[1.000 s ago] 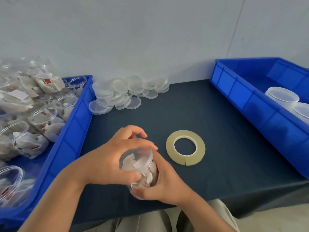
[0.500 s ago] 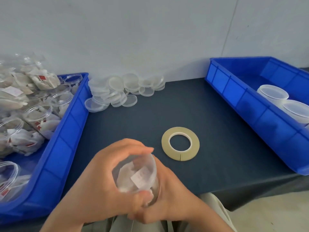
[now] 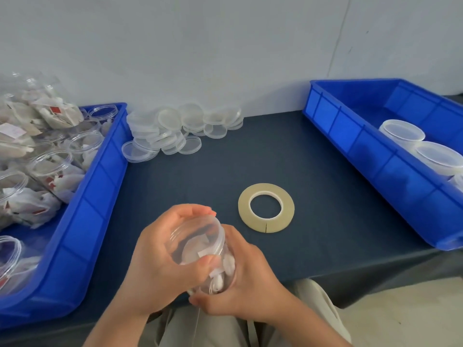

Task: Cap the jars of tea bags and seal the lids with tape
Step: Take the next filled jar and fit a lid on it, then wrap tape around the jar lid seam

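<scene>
Gripping the lid [image 3: 198, 240] from above, your left hand [image 3: 160, 264] curls round its rim, and your right hand [image 3: 253, 279] wraps the jar [image 3: 224, 269] body underneath. The jar is tilted in mid-air over the near table edge, tea bags inside. It looks light, with thin, slick clear plastic walls that likely flex. Hold low on the body, turn at the rim, don't squeeze. The tape roll [image 3: 266, 207] lies flat just beyond, untouched. Spare lids [image 3: 175, 134] are heaped at the back.

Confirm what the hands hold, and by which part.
A jar of tea bags: left hand grips the lid on top, right hand wraps the body.
</scene>
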Demonstrator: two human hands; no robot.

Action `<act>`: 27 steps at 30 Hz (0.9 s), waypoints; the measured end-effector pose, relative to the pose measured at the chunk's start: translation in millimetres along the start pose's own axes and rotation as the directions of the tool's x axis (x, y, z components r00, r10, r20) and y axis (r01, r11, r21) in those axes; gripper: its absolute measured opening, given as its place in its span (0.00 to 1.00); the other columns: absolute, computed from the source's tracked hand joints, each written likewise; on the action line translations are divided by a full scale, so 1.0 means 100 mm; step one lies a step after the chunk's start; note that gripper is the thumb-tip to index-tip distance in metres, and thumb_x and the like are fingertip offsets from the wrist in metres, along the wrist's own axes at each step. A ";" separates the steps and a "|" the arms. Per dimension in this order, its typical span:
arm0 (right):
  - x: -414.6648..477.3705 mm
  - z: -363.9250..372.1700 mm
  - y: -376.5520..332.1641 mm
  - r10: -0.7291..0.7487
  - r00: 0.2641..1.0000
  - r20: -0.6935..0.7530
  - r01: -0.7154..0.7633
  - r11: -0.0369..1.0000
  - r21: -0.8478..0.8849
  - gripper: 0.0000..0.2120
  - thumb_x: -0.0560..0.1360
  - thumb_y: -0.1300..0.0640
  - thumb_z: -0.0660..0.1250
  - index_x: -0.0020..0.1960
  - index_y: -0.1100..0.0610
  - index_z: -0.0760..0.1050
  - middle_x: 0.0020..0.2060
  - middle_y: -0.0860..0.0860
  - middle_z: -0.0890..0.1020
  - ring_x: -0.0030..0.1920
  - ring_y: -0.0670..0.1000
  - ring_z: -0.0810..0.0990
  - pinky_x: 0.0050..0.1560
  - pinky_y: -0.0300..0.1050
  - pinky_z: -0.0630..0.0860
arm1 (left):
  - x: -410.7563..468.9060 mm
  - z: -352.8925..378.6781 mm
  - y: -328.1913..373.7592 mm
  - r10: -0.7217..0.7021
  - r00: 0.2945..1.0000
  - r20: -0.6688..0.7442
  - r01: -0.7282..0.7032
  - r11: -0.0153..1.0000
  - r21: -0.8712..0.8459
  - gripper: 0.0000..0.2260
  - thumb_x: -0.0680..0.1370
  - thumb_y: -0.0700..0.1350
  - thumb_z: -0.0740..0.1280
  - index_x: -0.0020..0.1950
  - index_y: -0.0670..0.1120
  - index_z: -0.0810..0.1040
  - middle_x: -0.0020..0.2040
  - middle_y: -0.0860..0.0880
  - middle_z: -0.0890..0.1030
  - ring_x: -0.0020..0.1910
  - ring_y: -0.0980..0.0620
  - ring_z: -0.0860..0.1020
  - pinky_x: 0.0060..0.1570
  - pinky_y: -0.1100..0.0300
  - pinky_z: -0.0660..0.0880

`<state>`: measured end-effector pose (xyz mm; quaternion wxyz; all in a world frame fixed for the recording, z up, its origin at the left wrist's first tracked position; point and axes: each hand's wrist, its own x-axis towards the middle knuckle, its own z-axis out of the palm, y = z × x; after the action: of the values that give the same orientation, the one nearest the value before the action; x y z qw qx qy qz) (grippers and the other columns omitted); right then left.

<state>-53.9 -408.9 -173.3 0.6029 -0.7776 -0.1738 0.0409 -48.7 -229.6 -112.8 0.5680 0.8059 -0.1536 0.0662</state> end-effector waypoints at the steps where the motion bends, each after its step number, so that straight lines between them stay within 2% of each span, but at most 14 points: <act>1: 0.02 0.01 0.00 -0.004 1.000 -0.004 0.004 1.000 0.020 0.38 0.64 0.50 0.84 0.69 0.40 0.71 0.58 0.43 0.84 0.58 0.50 0.85 0.54 0.47 0.84 | 0.02 -0.02 -0.01 0.019 1.000 0.018 -0.020 1.000 0.020 0.26 0.65 0.53 0.79 0.63 0.61 0.81 0.63 0.52 0.85 0.64 0.47 0.84 0.56 0.47 0.84; 3: 0.07 0.02 0.02 -0.016 0.999 -0.038 0.019 0.998 0.066 0.40 0.65 0.51 0.85 0.71 0.40 0.70 0.62 0.43 0.83 0.63 0.52 0.83 0.59 0.52 0.83 | 0.08 -0.04 -0.04 0.035 0.997 0.067 -0.039 0.998 0.056 0.31 0.65 0.54 0.80 0.68 0.60 0.78 0.66 0.55 0.83 0.66 0.50 0.82 0.57 0.52 0.84; 6: 0.13 0.01 0.06 -0.039 0.991 -0.126 0.048 0.996 0.073 0.40 0.67 0.51 0.85 0.72 0.41 0.68 0.64 0.43 0.82 0.65 0.52 0.82 0.61 0.56 0.82 | 0.14 0.01 -0.05 -0.026 0.999 0.027 0.022 0.988 0.156 0.45 0.59 0.67 0.81 0.74 0.67 0.70 0.71 0.66 0.76 0.71 0.64 0.74 0.59 0.64 0.77; 7: 0.15 0.00 0.07 -0.047 0.988 -0.150 0.056 0.997 0.055 0.40 0.67 0.50 0.85 0.72 0.40 0.68 0.64 0.43 0.82 0.64 0.53 0.83 0.60 0.55 0.83 | 0.13 0.05 -0.04 -0.051 0.999 -0.012 0.053 0.983 0.176 0.46 0.57 0.69 0.80 0.73 0.68 0.69 0.69 0.69 0.76 0.69 0.67 0.74 0.56 0.68 0.76; 9: 0.17 0.01 0.09 -0.070 0.984 -0.161 0.074 0.997 0.016 0.38 0.67 0.50 0.83 0.71 0.39 0.68 0.62 0.42 0.82 0.61 0.52 0.84 0.56 0.51 0.84 | 0.09 0.13 -0.07 -0.051 0.997 -0.065 0.060 0.987 0.148 0.44 0.57 0.69 0.80 0.71 0.68 0.72 0.65 0.69 0.79 0.65 0.68 0.77 0.53 0.75 0.75; 11: 0.15 0.02 0.11 -0.111 0.978 -0.177 0.106 0.994 -0.035 0.39 0.66 0.49 0.82 0.71 0.38 0.68 0.61 0.40 0.82 0.59 0.50 0.84 0.53 0.43 0.83 | 0.04 0.18 -0.10 -0.029 0.996 -0.088 0.038 0.994 0.106 0.41 0.59 0.65 0.80 0.71 0.65 0.74 0.64 0.66 0.82 0.65 0.64 0.79 0.55 0.75 0.75; 13: 0.12 0.03 0.16 -0.138 0.975 -0.176 0.129 0.990 -0.059 0.40 0.65 0.49 0.84 0.71 0.39 0.68 0.60 0.39 0.83 0.59 0.48 0.85 0.53 0.41 0.82 | 0.03 0.17 -0.13 -0.011 0.997 -0.078 0.016 0.998 0.064 0.39 0.61 0.61 0.79 0.71 0.62 0.76 0.63 0.62 0.84 0.64 0.59 0.81 0.56 0.71 0.77; 15: 0.10 0.02 0.20 -0.098 0.985 -0.140 0.096 0.995 -0.021 0.40 0.64 0.50 0.85 0.70 0.39 0.69 0.60 0.40 0.83 0.60 0.48 0.84 0.54 0.40 0.82 | 0.06 0.14 -0.18 -0.009 0.999 -0.048 0.010 0.999 0.034 0.37 0.62 0.59 0.79 0.70 0.60 0.78 0.62 0.60 0.85 0.63 0.57 0.82 0.57 0.68 0.79; 17: 0.11 0.02 0.22 -0.036 0.996 -0.084 0.040 0.999 0.037 0.40 0.65 0.51 0.85 0.71 0.39 0.69 0.61 0.41 0.83 0.62 0.49 0.83 0.58 0.42 0.82 | 0.10 0.13 -0.21 -0.003 1.000 -0.003 0.003 0.999 0.034 0.37 0.62 0.59 0.79 0.71 0.60 0.78 0.62 0.60 0.85 0.63 0.57 0.82 0.56 0.67 0.79; 20: 0.17 -0.13 0.24 0.023 0.995 0.097 -0.030 0.996 0.078 0.41 0.69 0.48 0.85 0.76 0.41 0.67 0.67 0.42 0.81 0.68 0.50 0.81 0.66 0.55 0.80 | 0.15 0.11 -0.29 0.026 0.999 0.030 -0.027 0.999 0.017 0.40 0.64 0.57 0.80 0.76 0.59 0.73 0.64 0.58 0.84 0.66 0.54 0.82 0.58 0.67 0.79; 22: 0.23 -0.37 0.30 -0.042 0.985 0.169 0.062 0.991 -0.119 0.35 0.73 0.39 0.80 0.76 0.43 0.72 0.69 0.41 0.81 0.73 0.48 0.77 0.71 0.58 0.76 | 0.16 0.04 -0.39 0.046 0.999 0.019 -0.046 0.999 0.005 0.42 0.65 0.56 0.80 0.78 0.59 0.70 0.65 0.56 0.83 0.68 0.52 0.81 0.61 0.66 0.78; 23: 0.25 -0.52 0.36 -0.078 0.990 0.116 0.108 0.952 -0.288 0.33 0.74 0.32 0.75 0.74 0.44 0.76 0.71 0.40 0.80 0.77 0.43 0.72 0.75 0.55 0.73 | 0.17 -0.01 -0.45 0.049 0.999 0.001 -0.049 0.999 -0.002 0.43 0.66 0.55 0.80 0.79 0.59 0.69 0.66 0.55 0.83 0.69 0.51 0.80 0.62 0.66 0.77; 25: 0.28 -0.85 0.49 -0.068 0.997 -0.036 0.031 0.785 -0.619 0.36 0.74 0.25 0.65 0.73 0.46 0.78 0.74 0.38 0.76 0.80 0.35 0.61 0.81 0.48 0.64 | 0.17 -0.13 -0.58 0.056 0.997 -0.061 -0.056 0.998 0.014 0.43 0.66 0.54 0.80 0.80 0.60 0.67 0.68 0.54 0.82 0.71 0.51 0.78 0.63 0.68 0.75; 27: 0.30 -1.10 0.62 0.050 0.998 -0.040 -0.062 0.576 -0.815 0.37 0.76 0.25 0.62 0.78 0.46 0.74 0.79 0.39 0.70 0.83 0.40 0.55 0.84 0.45 0.49 | 0.20 -0.20 -0.70 0.065 0.992 -0.110 -0.060 0.997 0.048 0.43 0.67 0.54 0.79 0.80 0.59 0.66 0.72 0.55 0.79 0.73 0.51 0.76 0.65 0.68 0.73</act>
<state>18.0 -513.8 -198.1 0.1781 -0.9729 -0.1446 -0.0294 -6.3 -192.5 -162.5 0.5554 0.8081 -0.1452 0.1322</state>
